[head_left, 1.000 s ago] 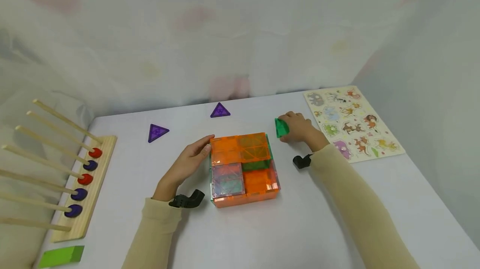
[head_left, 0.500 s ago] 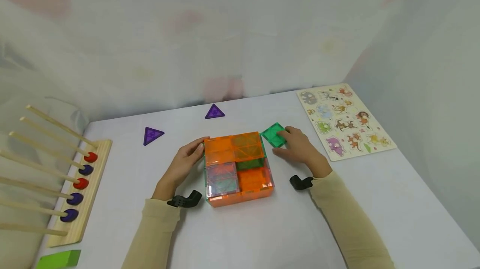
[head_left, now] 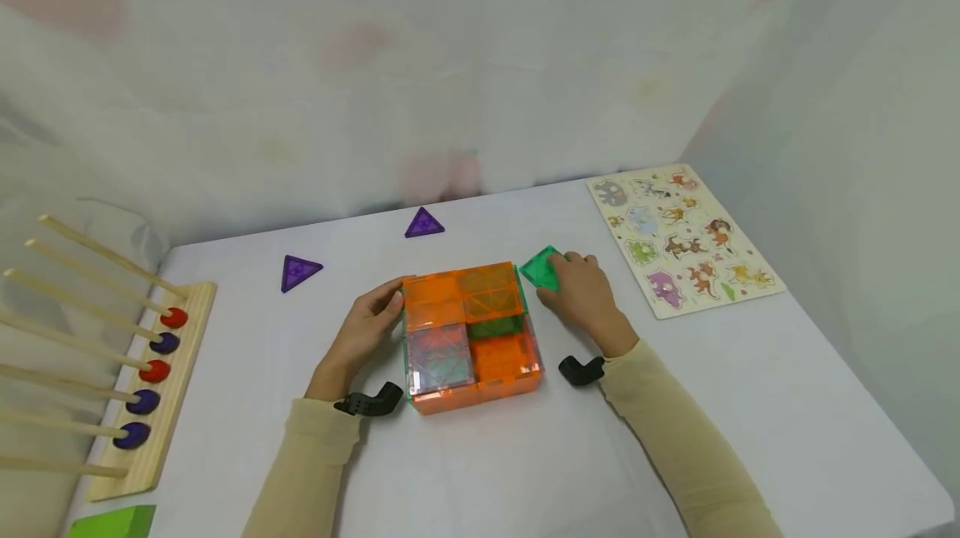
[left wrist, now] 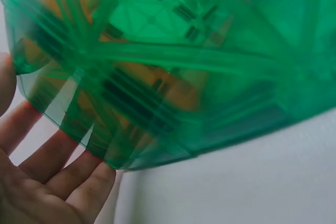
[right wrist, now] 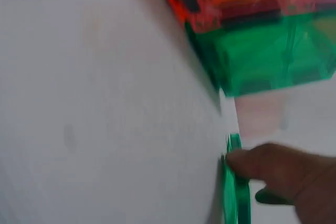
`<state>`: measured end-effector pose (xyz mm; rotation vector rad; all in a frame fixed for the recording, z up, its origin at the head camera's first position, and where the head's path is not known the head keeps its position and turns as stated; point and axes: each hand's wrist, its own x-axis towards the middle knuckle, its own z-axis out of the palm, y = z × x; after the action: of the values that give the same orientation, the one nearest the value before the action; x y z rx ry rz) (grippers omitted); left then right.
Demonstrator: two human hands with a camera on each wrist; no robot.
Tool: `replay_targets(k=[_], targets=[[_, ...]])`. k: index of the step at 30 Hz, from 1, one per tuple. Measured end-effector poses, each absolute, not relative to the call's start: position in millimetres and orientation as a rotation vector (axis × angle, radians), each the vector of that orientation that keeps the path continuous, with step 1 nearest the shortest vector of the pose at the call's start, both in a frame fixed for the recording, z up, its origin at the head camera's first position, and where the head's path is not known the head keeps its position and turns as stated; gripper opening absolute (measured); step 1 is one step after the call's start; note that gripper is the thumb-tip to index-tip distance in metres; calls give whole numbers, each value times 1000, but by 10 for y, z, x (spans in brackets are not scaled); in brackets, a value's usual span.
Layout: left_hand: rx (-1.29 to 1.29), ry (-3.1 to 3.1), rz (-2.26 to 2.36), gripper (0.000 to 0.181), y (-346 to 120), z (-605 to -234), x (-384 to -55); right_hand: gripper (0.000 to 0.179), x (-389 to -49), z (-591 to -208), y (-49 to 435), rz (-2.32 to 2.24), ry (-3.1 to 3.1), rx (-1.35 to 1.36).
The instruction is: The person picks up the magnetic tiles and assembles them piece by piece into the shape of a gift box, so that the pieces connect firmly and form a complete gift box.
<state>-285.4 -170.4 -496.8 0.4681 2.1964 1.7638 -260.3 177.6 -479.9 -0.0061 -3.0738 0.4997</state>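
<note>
While the left hand (head_left: 365,328) is resting near-straight fingers against the magnetic-tile box (head_left: 453,320), the nearer right hand (head_left: 585,301) is pinching a green tile (head_left: 539,270) far-left of its palm, just beside the box's far-right corner.

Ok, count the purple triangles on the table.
2: one triangle beyond the tile box, another triangle farther left, toward the peg stand. Others could be hidden.

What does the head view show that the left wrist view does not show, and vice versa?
Only the head view: two purple triangles, the wooden peg rack, the animal board and the green block.
Only the left wrist view: the palm side of the left hand and, broad and close, a green panel.
Both: that hand and the tile box.
</note>
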Motion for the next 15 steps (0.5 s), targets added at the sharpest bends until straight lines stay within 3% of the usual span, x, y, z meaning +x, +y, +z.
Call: replay_targets(k=[6,10,15], targets=[[487,2212,1773,53,-1677,-5003,-2864,67,-2512,-4454,2010,983,-3049,114],[487,2260,1746,56,-1671,-5025,-2856,67,-2336,-4156,2053,1172,-2914,496],[543,2255,1754,54,-1674,-5058,-2864,63,-2139,-3951,1862,992,-2907,990]])
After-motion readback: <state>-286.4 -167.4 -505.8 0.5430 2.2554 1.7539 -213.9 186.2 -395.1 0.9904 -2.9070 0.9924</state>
